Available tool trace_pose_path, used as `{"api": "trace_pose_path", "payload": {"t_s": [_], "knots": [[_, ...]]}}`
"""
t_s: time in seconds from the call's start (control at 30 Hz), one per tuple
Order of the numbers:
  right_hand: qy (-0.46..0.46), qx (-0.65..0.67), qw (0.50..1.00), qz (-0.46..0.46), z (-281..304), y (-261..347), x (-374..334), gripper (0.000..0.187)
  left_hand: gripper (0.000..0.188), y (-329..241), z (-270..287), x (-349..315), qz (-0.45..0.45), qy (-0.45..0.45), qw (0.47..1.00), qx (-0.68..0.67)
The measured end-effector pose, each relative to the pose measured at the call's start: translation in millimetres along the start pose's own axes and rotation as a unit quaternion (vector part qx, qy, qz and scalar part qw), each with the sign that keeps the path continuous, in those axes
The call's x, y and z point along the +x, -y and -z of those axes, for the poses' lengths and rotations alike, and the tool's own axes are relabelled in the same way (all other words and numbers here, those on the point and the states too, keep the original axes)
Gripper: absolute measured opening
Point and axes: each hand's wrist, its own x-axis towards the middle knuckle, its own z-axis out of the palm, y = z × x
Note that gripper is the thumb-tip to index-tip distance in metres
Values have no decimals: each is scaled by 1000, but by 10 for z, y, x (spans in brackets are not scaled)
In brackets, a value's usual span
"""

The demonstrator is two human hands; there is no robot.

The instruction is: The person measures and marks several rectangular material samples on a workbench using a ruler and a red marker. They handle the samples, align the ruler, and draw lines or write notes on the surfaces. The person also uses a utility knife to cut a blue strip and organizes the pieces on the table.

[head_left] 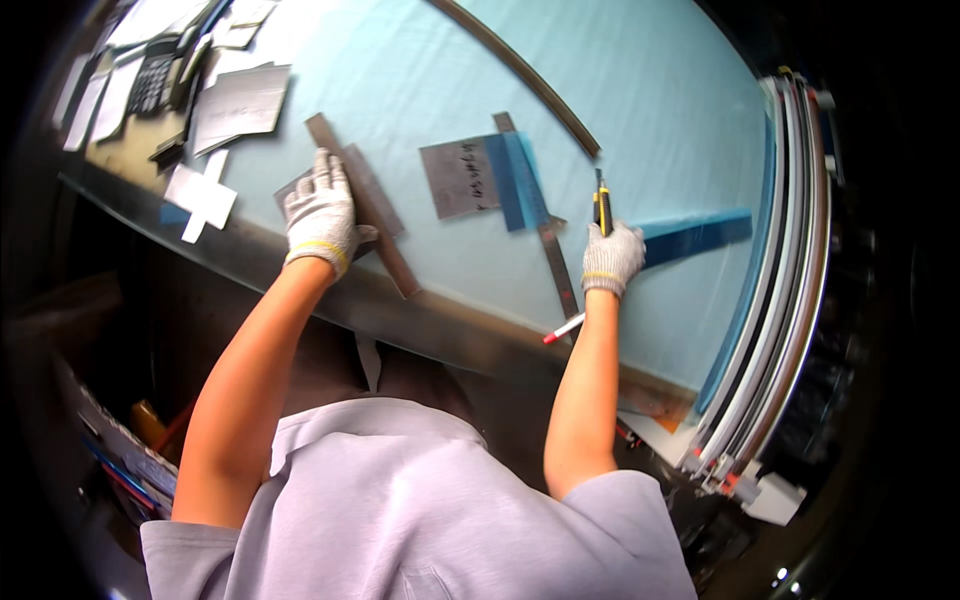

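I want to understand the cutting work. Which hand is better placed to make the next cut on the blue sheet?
Probably the right hand: it already holds the yellow utility knife over the blue sheet. The left hand lies flat on the metal ruler, pinning it.

- Light blue film-covered sheet (640, 110) fills the upper centre of the frame.
- Lying on it: grey metal plate (460, 178), two steel rulers (385, 225), dark curved strip (530, 75).
- Papers (240, 100) lie upper left.
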Motion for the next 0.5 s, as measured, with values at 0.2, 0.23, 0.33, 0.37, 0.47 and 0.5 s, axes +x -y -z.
{"api": "trace_pose_path", "payload": {"t_s": [0.2,0.23,0.33,0.37,0.47,0.5], "knots": [[-75,210,949,223,105,1381,-785,37,118,48,12,-39,10,15,998,-53],[-110,233,943,210,62,1488,-742,38,118,53,17,-40,12,15,998,-56],[-44,229,960,156,172,1565,-591,46,119,58,1,-34,13,13,998,-66],[-34,258,944,204,165,1614,-619,50,119,63,12,-35,16,17,997,-69],[5,300,886,353,60,1814,-845,71,121,77,-84,-10,8,-14,998,-66],[92,253,889,370,63,1935,-953,69,122,95,-140,-9,9,-30,998,-61]]}}
